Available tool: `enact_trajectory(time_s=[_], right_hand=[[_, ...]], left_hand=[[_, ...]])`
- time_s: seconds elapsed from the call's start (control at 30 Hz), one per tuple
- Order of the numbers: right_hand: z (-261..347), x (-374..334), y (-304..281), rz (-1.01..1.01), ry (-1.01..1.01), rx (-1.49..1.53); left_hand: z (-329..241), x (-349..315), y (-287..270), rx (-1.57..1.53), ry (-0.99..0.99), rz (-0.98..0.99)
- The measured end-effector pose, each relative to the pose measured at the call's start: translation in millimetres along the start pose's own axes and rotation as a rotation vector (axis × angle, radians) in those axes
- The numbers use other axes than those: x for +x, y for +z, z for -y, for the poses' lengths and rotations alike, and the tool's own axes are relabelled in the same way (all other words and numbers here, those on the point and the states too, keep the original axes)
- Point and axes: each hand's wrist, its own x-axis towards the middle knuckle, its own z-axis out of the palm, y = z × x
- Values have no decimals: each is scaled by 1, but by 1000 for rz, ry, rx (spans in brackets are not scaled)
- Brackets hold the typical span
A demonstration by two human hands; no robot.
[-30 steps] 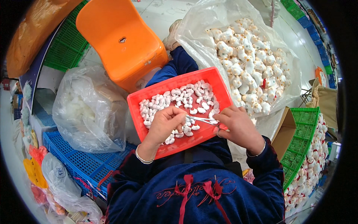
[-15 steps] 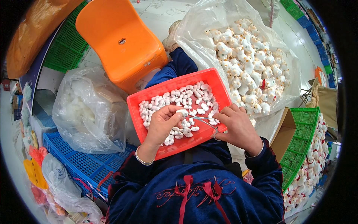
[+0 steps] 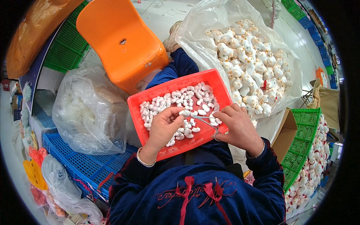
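Shiny metal scissor-handled tool point(image 3: 201, 117), smooth plastic tray point(image 3: 206, 138), matt cloth-like pieces point(image 3: 154, 104)

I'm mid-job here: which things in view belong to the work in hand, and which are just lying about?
In use:
small white piece, pinched in the left hand
scissor-handled metal tool, in the right hand
red tray of loose white pieces

Apparently lying about:
orange chair
blue crate
clear bag of white figures, link unclear

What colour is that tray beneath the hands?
The tray is bright red; the head view shows it best.
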Motion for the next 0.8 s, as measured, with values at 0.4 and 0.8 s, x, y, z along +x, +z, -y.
enact_trajectory(time_s=[0.4,0.8], right_hand=[[-1,-6,-2,106,21,-55],[9,5,17,43,-16,224]], left_hand=[[3,2,-5,-96,-71,31],[-14,-9,10,98,-265,240]])
